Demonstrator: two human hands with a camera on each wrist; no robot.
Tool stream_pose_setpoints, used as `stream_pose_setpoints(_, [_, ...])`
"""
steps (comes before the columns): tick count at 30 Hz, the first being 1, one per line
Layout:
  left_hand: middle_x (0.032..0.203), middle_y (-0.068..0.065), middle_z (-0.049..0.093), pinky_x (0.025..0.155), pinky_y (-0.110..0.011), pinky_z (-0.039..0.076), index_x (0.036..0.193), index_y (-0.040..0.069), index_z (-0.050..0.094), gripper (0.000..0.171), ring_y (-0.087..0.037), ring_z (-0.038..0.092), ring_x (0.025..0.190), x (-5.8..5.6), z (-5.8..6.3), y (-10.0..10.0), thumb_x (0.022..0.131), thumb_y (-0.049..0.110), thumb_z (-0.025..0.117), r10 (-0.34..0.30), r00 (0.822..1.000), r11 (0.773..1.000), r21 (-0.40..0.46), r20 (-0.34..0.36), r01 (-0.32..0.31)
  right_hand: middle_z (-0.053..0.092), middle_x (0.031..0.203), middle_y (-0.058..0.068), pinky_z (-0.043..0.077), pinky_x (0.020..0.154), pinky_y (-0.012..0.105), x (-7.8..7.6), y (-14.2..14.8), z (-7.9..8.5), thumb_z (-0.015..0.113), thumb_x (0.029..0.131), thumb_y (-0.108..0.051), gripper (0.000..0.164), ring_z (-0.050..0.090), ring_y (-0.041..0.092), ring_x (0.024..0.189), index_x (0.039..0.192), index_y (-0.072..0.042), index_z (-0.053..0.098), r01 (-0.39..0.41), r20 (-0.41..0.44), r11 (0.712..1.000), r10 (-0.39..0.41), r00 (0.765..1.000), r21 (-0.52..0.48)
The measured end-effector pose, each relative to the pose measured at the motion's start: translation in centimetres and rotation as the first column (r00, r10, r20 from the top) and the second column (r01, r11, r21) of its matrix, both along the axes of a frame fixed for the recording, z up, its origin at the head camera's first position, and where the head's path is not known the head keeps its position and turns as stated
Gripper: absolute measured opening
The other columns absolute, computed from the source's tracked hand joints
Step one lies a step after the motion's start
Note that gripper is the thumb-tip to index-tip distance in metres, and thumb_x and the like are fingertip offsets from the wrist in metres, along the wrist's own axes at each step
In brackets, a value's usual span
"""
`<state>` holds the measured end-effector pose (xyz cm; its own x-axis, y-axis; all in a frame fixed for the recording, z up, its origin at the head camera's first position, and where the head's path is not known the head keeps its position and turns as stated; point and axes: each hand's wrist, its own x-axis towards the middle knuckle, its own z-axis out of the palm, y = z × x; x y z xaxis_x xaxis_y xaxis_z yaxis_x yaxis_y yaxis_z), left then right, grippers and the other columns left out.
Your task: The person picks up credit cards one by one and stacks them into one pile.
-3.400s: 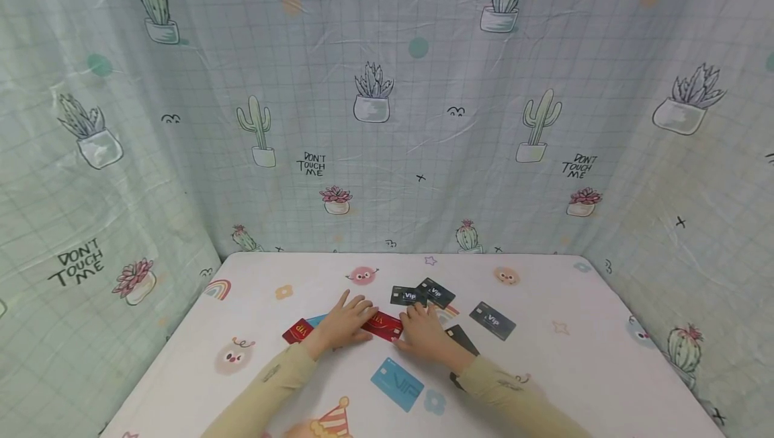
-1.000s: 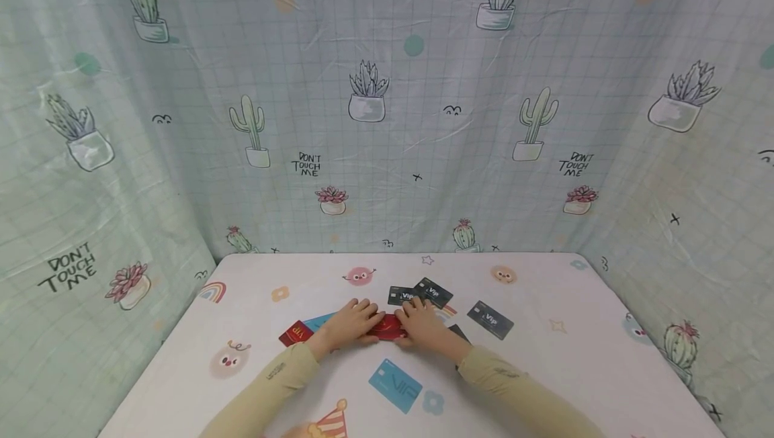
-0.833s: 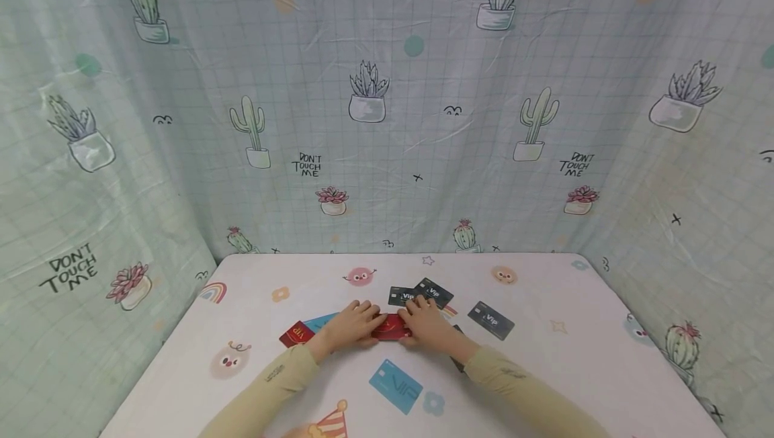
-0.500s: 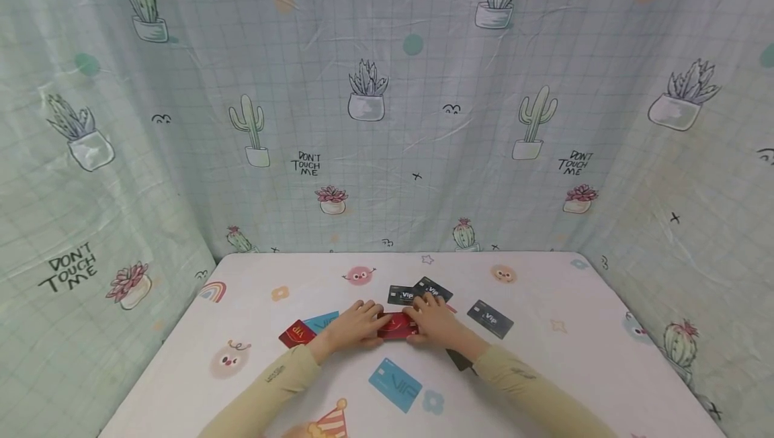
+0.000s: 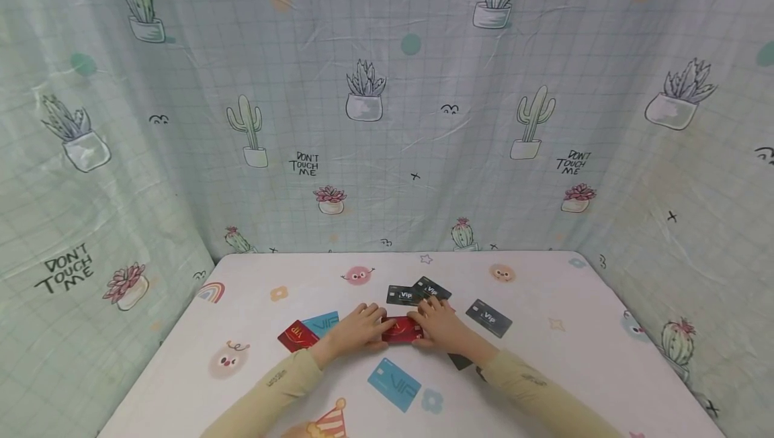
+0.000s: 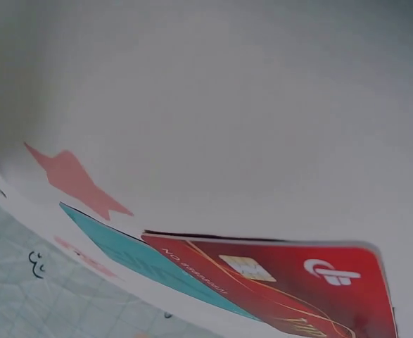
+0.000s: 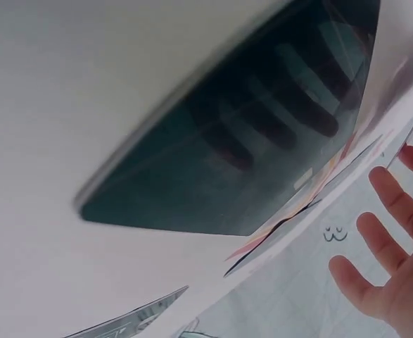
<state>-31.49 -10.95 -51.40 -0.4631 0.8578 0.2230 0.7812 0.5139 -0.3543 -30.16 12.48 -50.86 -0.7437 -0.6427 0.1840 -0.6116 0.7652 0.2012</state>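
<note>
Near the middle of the table, in the head view, a red VIP card (image 5: 402, 330) lies between the two hands. My left hand (image 5: 358, 330) holds its left end between thumb and fingers. At the right end, my right hand (image 5: 444, 325) holds it likewise; the fingers cover both ends. Whether more cards lie beneath it cannot be told. In the right wrist view the right hand's fingers (image 7: 396, 246) are spread, one near a red edge. Left of the left hand, another red card (image 5: 296, 336) overlaps a blue card (image 5: 322, 322). The left wrist view shows that red card (image 6: 297, 282) closely.
Two overlapping black VIP cards (image 5: 401, 295) lie beyond the hands. A grey-black card (image 5: 490, 318) is to the right. Another dark card (image 5: 459, 361) is partly under the right forearm. A blue card (image 5: 394, 384) lies in front. A cactus-print curtain (image 5: 387, 176) surrounds the white table (image 5: 544, 371).
The red card between my hands has turned from slanted to nearly level and shifted slightly right. Both hands have moved right with it, uncovering more of the blue card at left.
</note>
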Motion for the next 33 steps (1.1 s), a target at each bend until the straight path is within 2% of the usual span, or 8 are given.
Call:
stream_pose_setpoints(7, [0.110,0.001,0.056,0.084,-0.031,0.044,0.123,0.024,0.051,0.046,-0.014,0.050,0.098,0.5,-0.4,-0.1,0.086,0.051,0.048,0.006,1.000,1.000,0.001,0.019,-0.006,0.053,0.105,0.001,0.041,0.082,0.046,0.6,0.5,-0.2,0.060,0.076,-0.052,0.055,0.042,0.021,0.098,0.120,-0.019,0.053,-0.033,0.022,0.999,0.034,0.999,-0.039])
stream_pose_setpoints(13, [0.111,0.000,0.056,0.084,-0.030,0.044,0.123,0.024,0.051,0.046,-0.014,0.050,0.098,0.9,-0.7,-0.3,0.085,0.050,0.049,-0.011,0.999,1.000,0.005,0.038,0.010,0.053,0.107,-0.001,0.041,0.082,0.043,0.9,0.8,-0.8,0.060,0.076,-0.051,0.054,0.041,0.021,0.101,0.120,-0.020,0.052,-0.052,0.011,0.999,0.052,0.999,-0.013])
stream_pose_setpoints(20, [0.112,0.001,0.056,0.084,-0.029,0.043,0.124,0.026,0.049,0.045,-0.013,0.049,0.098,1.0,-1.1,-0.2,0.085,0.049,0.049,-0.019,0.998,1.000,0.002,0.056,0.019,0.053,0.107,-0.001,0.040,0.084,0.043,1.3,0.9,-0.8,0.061,0.077,-0.051,0.054,0.041,0.021,0.102,0.121,-0.020,0.052,-0.047,0.027,0.999,0.047,0.999,-0.009])
stream_pose_setpoints(25, [0.110,0.001,0.057,0.083,-0.028,0.043,0.122,0.025,0.051,0.045,-0.013,0.049,0.097,0.9,-1.0,-0.1,0.083,0.048,0.053,-0.035,0.998,0.999,0.010,0.053,0.034,0.053,0.107,0.000,0.039,0.089,0.047,1.4,1.0,-0.7,0.061,0.077,-0.050,0.055,0.041,0.021,0.103,0.121,-0.019,0.052,-0.038,0.054,0.999,0.039,0.998,-0.014])
stream_pose_setpoints(33, [0.111,0.001,0.057,0.082,-0.028,0.043,0.124,0.026,0.050,0.046,-0.013,0.049,0.097,0.9,-0.5,0.1,0.084,0.049,0.051,-0.010,0.997,0.999,-0.031,0.081,0.013,0.054,0.108,-0.001,0.037,0.092,0.051,1.1,1.1,-0.8,0.061,0.078,-0.048,0.052,0.040,0.021,0.103,0.120,-0.020,0.052,-0.031,0.063,0.999,0.033,0.997,-0.021])
